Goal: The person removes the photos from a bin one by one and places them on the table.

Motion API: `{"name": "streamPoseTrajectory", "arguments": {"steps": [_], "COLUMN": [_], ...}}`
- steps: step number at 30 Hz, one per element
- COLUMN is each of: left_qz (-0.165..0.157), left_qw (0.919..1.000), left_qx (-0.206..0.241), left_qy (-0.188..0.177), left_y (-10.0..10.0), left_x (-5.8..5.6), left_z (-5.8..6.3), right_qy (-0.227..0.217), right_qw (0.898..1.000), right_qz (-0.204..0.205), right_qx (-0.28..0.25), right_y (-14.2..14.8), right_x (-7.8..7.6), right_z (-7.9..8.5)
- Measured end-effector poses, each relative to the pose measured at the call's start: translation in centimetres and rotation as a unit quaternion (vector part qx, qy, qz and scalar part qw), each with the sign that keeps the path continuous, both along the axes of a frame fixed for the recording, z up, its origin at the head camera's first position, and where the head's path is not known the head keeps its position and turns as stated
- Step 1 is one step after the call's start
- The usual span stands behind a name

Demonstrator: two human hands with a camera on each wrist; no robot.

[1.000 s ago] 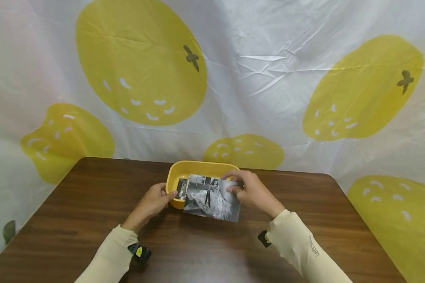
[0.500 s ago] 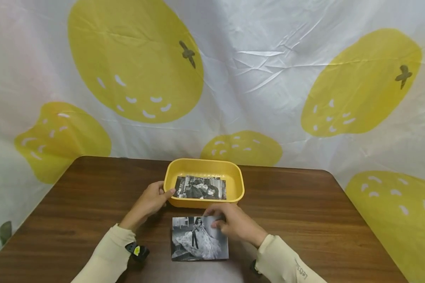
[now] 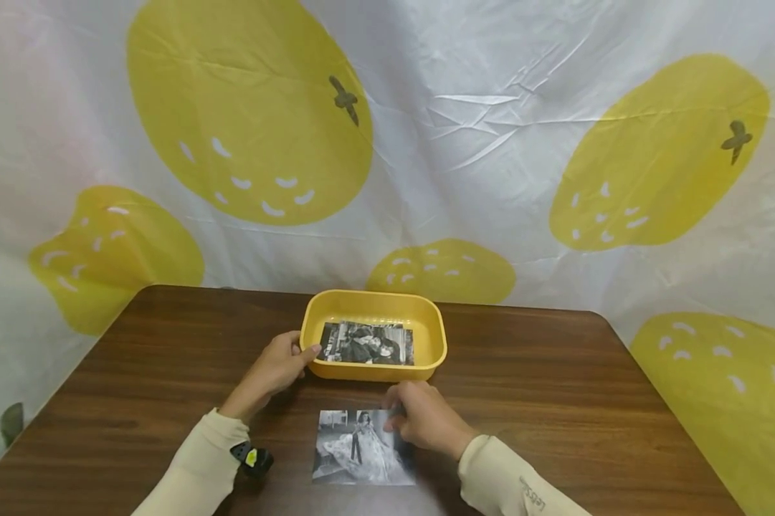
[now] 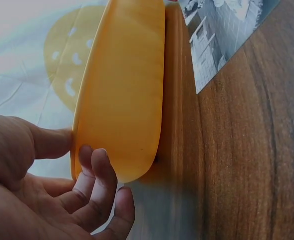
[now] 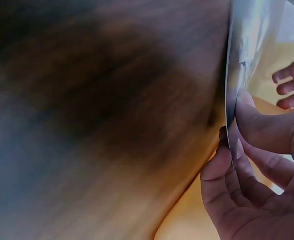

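Note:
A yellow plastic basin [image 3: 376, 373] stands near the back of the wooden table. My left hand [image 3: 276, 369] grips its left front corner, thumb over the rim [image 4: 75, 112] and fingers against the outside wall. Inside lie several overlapping black-and-white photos [image 3: 369, 344]. In front of the basin, my right hand [image 3: 429, 421] pinches another black-and-white photo [image 3: 358, 453] by its upper right corner; it pictures a figure in a wide pale dress. In the right wrist view the photo [image 5: 231, 95] is edge-on, with the thumb on one face and fingertips on the other, close over the table.
The dark wooden table [image 3: 555, 387] extends to both sides of the basin. Right behind it hangs a white cloth curtain [image 3: 464, 179] printed with big yellow lemons. Each sleeve ends at a wrist; a black wrist camera [image 3: 253, 459] shows at the left one.
My right hand has brought the photo out from over the basin and down toward the table's front, uncovering the photos inside. The left hand has stayed at the basin's corner.

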State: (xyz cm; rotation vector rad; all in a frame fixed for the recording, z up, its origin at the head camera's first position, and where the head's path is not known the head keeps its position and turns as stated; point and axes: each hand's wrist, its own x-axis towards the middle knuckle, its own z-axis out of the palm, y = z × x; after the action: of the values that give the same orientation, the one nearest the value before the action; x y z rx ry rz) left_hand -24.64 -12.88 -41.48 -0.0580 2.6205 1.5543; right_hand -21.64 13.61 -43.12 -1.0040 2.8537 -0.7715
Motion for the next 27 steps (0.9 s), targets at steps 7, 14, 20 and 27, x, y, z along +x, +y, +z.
{"name": "streamPoseTrajectory", "arguments": {"steps": [7, 14, 20, 27], "left_qz": [0.001, 0.004, 0.002, 0.000], "left_qw": [1.0000, 1.0000, 0.9999, 0.9997], "left_qx": [-0.003, 0.001, 0.014, 0.022], "left_qy": [-0.006, -0.007, -0.010, -0.010], "left_y": [0.0, 0.1, 0.1, 0.2], "left_x": [0.1, 0.0, -0.1, -0.2], "left_z": [-0.1, 0.0, 0.1, 0.0], "right_qy": [0.025, 0.048, 0.056, 0.027], "right_qw": [1.000, 0.999, 0.998, 1.000], "right_qz": [-0.007, -0.016, -0.020, 0.002], "right_qx": [0.006, 0.012, 0.017, -0.008], "right_y": [0.0, 0.1, 0.2, 0.1], "right_x": [0.1, 0.3, 0.2, -0.4], "right_z": [-0.5, -0.3, 0.0, 1.9]}}
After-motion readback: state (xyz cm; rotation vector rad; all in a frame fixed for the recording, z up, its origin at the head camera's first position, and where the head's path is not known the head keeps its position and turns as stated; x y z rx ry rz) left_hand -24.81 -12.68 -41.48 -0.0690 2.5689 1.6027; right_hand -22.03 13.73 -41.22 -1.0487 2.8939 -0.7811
